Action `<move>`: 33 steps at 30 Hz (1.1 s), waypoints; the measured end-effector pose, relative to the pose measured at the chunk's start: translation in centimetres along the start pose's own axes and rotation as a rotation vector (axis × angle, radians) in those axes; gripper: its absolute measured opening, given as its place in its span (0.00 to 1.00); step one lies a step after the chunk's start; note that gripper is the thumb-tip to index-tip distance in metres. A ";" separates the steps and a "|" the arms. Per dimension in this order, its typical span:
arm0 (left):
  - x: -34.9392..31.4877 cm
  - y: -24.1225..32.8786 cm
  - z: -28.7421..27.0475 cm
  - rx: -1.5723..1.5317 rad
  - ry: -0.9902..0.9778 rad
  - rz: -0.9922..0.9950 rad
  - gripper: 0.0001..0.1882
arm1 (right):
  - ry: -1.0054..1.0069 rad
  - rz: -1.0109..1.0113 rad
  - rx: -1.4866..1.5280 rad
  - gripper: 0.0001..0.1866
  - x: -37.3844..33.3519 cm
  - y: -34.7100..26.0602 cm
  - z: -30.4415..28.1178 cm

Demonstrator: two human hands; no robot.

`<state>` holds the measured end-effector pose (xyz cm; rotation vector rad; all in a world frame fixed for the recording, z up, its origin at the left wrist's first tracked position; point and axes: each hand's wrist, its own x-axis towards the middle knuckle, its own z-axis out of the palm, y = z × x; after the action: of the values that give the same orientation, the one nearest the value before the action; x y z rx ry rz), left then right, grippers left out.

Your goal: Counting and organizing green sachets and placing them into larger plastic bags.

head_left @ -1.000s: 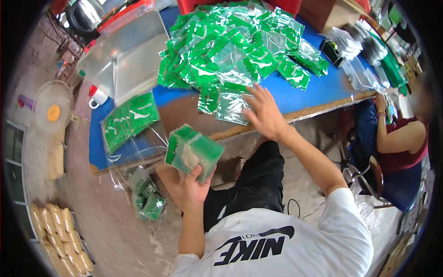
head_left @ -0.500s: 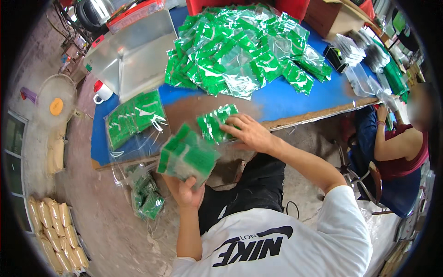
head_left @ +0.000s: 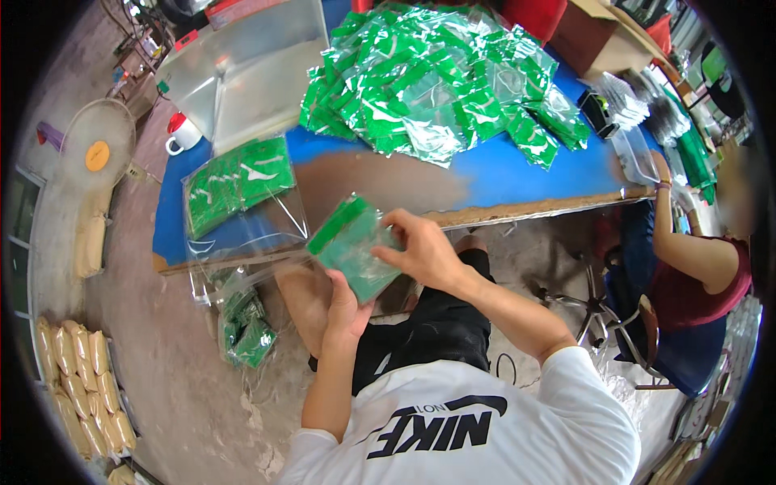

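Note:
A small stack of flat green-and-clear plastic packets [head_left: 352,249] is held between my two hands, just in front of the table's near edge. My left hand [head_left: 347,307] grips its lower edge, thumb on top. At its right edge, my right hand [head_left: 424,252] closes with thumb and bent fingers. To the left on the table lies a large clear plastic bag [head_left: 293,212] with green packets [head_left: 242,182] in it; its open end hangs over the edge. A big heap of similar packets [head_left: 420,81] covers the far middle of the table.
The blue table [head_left: 517,182] has a worn brown edge. At its left stand a white mug [head_left: 184,136] with a red top and a translucent plastic bin [head_left: 267,73]. A cardboard box [head_left: 602,40] is at the far right. A co-worker [head_left: 699,267] sits at right. Another bag of packets [head_left: 246,327] hangs below.
The packets that lay at the table's near edge under my right hand are gone from there. My right hand has come left to the stack in my left hand, now held more upright.

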<state>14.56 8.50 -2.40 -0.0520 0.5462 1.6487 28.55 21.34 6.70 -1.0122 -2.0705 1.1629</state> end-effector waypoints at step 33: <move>-0.3 -0.1 -2.6 -0.139 -0.076 0.098 0.38 | -0.232 -0.455 -0.339 0.18 3.6 3.9 -1.9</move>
<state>13.96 7.24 -4.63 -0.0646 0.3809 1.7750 29.25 26.47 4.55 -0.5095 -2.5667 0.7379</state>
